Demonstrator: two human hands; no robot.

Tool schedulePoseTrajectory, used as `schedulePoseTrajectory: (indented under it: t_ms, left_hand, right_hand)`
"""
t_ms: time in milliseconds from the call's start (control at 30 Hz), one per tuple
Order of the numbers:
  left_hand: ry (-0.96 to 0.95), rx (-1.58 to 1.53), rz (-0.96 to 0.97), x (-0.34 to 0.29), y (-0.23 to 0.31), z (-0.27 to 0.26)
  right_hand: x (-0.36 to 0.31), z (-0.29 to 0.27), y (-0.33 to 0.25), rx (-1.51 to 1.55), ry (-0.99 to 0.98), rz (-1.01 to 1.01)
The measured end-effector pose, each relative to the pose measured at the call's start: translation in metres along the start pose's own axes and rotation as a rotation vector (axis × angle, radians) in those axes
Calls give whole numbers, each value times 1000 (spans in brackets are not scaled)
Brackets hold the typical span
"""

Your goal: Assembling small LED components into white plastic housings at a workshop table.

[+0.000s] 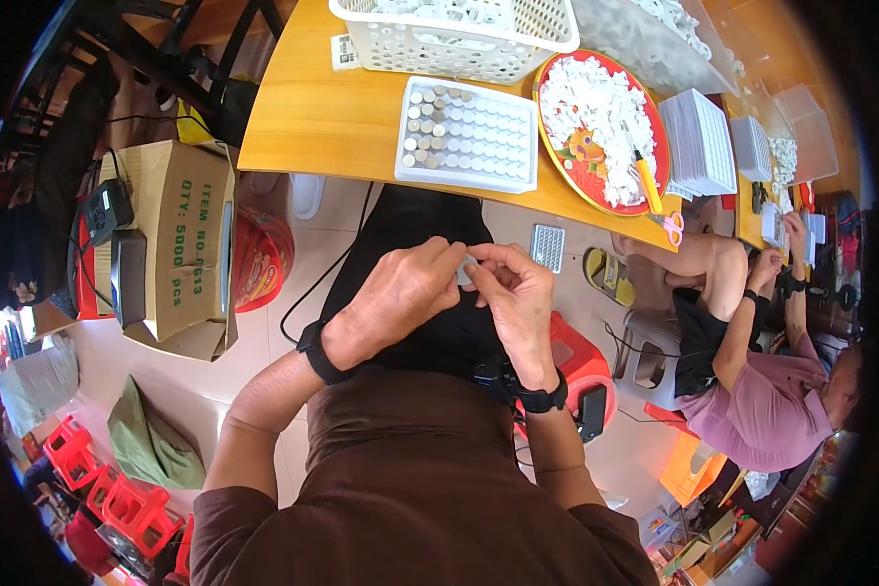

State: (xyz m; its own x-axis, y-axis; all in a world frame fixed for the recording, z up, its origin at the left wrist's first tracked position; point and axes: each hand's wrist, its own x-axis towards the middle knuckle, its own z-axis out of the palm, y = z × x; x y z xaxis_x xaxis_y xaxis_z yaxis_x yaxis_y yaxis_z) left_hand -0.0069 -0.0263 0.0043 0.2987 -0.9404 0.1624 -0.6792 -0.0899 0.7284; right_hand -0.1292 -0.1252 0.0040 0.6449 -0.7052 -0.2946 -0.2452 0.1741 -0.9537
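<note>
Above my lap, my left hand [400, 291] and my right hand [520, 298] meet, fingertips pinched on a small pale grey-white piece [466, 270]. Fingers cover most of it, so its exact kind does not show. Beyond my hands, at the table's front edge, lies a white plastic tray [510, 179] with rows of round hollows. Coin-like metal discs [423, 125] fill some hollows on its left side. To the tray's right, a round red dish [545, 107] bears a heap of small white pieces [588, 90].
A white perforated basket [449, 47] stands behind the tray. On the dish's right edge lie a yellow-handled tool [647, 184] and scissors [670, 227]. White trays [698, 145] are stacked farther right. A cardboard box [181, 244] stands left; a co-worker [767, 391] sits right.
</note>
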Motion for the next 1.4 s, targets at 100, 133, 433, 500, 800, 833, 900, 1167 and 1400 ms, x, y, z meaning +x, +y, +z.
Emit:
schedulePoseTrajectory:
  t_ms: [100, 133, 433, 500, 800, 833, 900, 1167, 1400]
  left_hand:
    - [6, 13, 32, 0, 0, 1]
    - [4, 24, 47, -1, 0, 1]
    - [53, -134, -34, 1, -4, -6]
    - [85, -332, -106, 2, -5, -6]
    - [154, -1177, -530, -2, -12, -5]
    - [147, -1188, -541, -2, -11, -6]
    - [151, -1146, -519, 1, -7, -6]
    - [181, -1506, -529, -5, -6, -13]
    - [254, -1529, -459, -6, -8, -13]
  right_hand:
    - [0, -1, 1, 36, -7, 9]
    - [-1, -1, 1, 36, -7, 9]
    - [-3, 5, 0, 87, -4, 42]
    - [-5, 8, -2, 151, 12, -28]
    - [-1, 17, -2, -34, 70, -337]
    - [-2, 17, -5, -87, 87, -375]
    - [-3, 15, -8, -125, 98, -365]
    - [-1, 29, -13, -133, 94, -475]
    - [0, 31, -18, -140, 89, -540]
